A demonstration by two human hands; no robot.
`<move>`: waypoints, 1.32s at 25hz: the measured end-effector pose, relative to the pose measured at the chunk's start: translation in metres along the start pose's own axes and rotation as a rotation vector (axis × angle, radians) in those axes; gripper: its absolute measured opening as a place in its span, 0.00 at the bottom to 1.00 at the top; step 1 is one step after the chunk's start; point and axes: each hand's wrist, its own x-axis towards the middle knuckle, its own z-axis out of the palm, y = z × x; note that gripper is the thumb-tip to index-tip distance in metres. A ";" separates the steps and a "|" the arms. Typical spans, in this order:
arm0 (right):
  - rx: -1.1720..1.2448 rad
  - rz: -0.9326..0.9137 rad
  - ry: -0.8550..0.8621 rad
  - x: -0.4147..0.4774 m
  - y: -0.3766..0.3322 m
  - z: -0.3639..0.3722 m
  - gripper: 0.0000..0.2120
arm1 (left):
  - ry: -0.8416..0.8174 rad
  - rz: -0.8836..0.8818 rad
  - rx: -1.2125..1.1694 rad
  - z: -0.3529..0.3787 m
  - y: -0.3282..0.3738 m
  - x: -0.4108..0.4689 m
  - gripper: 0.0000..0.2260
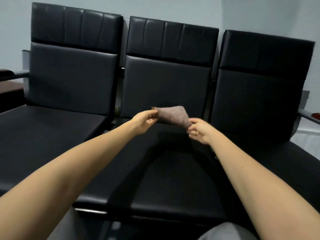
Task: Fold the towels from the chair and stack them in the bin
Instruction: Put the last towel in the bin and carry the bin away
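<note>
Hands pinch opposite corners of a small brown towel (173, 116), left hand (144, 121) and right hand (199, 131), lifting it off the middle chair (166, 170), apparently to fold.

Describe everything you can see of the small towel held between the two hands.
The small brownish-grey terry towel looks nubbly, folded or bunched into a rough triangle. The left hand pinches its upper left corner; the right hand pinches its lower right tip. It is stretched between them over the middle black leather-look chair, apparently clear of the seat.
</note>
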 end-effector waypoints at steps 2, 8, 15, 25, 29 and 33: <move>-0.284 0.231 -0.139 -0.009 0.035 0.002 0.15 | -0.088 -0.172 0.497 -0.013 -0.032 -0.014 0.06; -0.480 0.453 -0.125 -0.012 0.067 -0.002 0.11 | -0.016 -0.474 0.899 -0.020 -0.059 -0.041 0.06; -0.409 0.080 0.288 0.014 0.115 0.025 0.10 | 0.106 -0.235 0.884 -0.012 -0.090 -0.029 0.12; -0.246 0.149 0.321 0.007 0.109 0.014 0.03 | 0.088 -0.157 0.958 -0.014 -0.107 -0.039 0.18; -0.149 0.121 0.244 0.015 0.110 0.013 0.19 | 0.090 -0.128 1.013 -0.007 -0.106 -0.034 0.13; -0.516 0.098 0.291 0.020 0.120 0.020 0.25 | 0.169 -0.108 1.143 0.003 -0.098 -0.024 0.15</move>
